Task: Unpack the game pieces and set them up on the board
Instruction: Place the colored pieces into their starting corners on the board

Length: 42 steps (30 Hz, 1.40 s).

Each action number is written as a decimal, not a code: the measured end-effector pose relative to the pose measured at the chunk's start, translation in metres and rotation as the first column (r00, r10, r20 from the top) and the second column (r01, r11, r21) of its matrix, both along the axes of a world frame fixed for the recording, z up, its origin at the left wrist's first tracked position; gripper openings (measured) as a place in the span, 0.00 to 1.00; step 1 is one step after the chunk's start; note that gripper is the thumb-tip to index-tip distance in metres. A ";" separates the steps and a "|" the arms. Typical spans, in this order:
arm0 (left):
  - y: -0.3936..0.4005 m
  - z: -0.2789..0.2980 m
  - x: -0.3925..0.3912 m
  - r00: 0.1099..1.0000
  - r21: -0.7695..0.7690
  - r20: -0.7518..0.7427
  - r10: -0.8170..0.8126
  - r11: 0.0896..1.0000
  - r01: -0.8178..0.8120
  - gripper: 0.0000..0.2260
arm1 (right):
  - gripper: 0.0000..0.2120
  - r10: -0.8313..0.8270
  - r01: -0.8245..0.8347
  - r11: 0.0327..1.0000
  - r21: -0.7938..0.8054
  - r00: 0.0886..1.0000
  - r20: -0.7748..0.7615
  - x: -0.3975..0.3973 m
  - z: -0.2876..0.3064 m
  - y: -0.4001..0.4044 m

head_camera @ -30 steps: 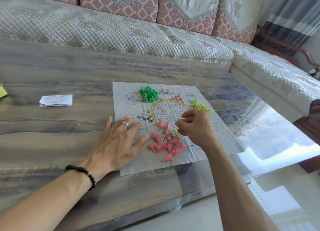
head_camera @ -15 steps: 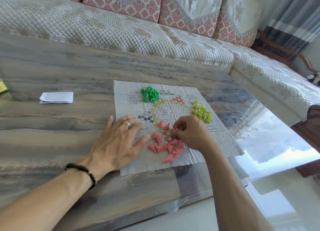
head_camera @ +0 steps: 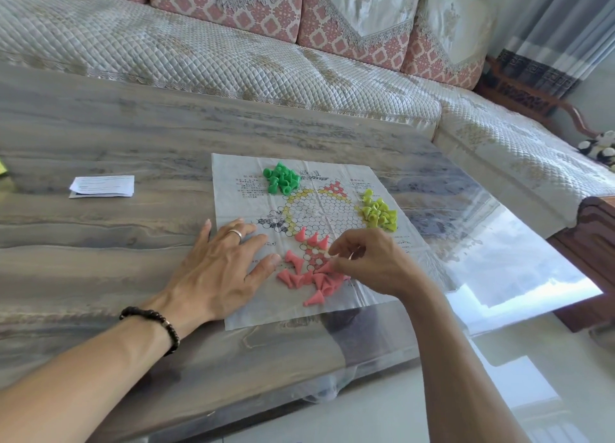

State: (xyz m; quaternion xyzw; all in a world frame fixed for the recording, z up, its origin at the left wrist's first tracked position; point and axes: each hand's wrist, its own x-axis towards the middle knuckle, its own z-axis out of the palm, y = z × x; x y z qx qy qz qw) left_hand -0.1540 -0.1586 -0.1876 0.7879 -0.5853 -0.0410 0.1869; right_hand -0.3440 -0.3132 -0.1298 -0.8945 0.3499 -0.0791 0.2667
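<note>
Pinched in the right hand [head_camera: 369,263], by the look of it, is one pink cone piece: thumb and fingertips [head_camera: 334,254] are curled together right over the near point of the star, though whether a piece is actually held can't quite be made out, since the fingers hide it. Meanwhile the left hand [head_camera: 219,269] is laid flat with fingers spread, pressing down the near-left part of the paper game board [head_camera: 233,313] on the table [head_camera: 100,126].

Three pink pieces [head_camera: 312,238] are already stood upright on the circles of the near triangle. The rest of the pink pile [head_camera: 309,281] is lying on its sides just below, touching the right hand. The green pieces [head_camera: 281,180] are heaped at the far-left corner of the sheet and the yellow-green pieces [head_camera: 379,213] at the right; neither heap is set up yet.

Handling-wise, these look like small hollow plastic cones, so probably very light and easily knocked over. Best taken near the narrow tip with two fingertips and set down base first. The board seems to be thin creased paper, so it would likely slide or lift if not held down. A folded leaflet [head_camera: 101,186] is sitting well off to the left.
</note>
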 end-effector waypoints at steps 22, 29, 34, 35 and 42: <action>-0.002 -0.003 0.001 1.000 -0.029 0.007 0.005 1.000 -0.005 0.38 | 0.04 -0.335 0.342 0.939 0.031 0.894 0.296 -0.004 -0.020 -0.019; -0.002 -0.003 0.001 1.000 -0.017 0.012 0.008 1.000 -0.007 0.39 | 0.14 -0.300 0.306 0.950 -0.054 0.949 0.096 -0.002 -0.023 -0.023; -0.002 -0.004 0.001 1.000 -0.027 0.016 0.003 1.000 -0.003 0.38 | 0.01 -0.284 0.295 0.954 -0.057 0.946 0.156 0.000 -0.021 -0.021; -0.002 -0.004 0.001 1.000 -0.028 0.016 0.004 1.000 -0.004 0.38 | 0.01 -0.276 0.287 0.956 -0.060 0.949 0.153 0.000 -0.021 -0.020; -0.002 -0.005 0.001 1.000 -0.022 0.022 0.006 1.000 -0.005 0.38 | 0.02 -0.183 0.194 0.978 -0.072 0.974 0.133 0.009 -0.019 -0.013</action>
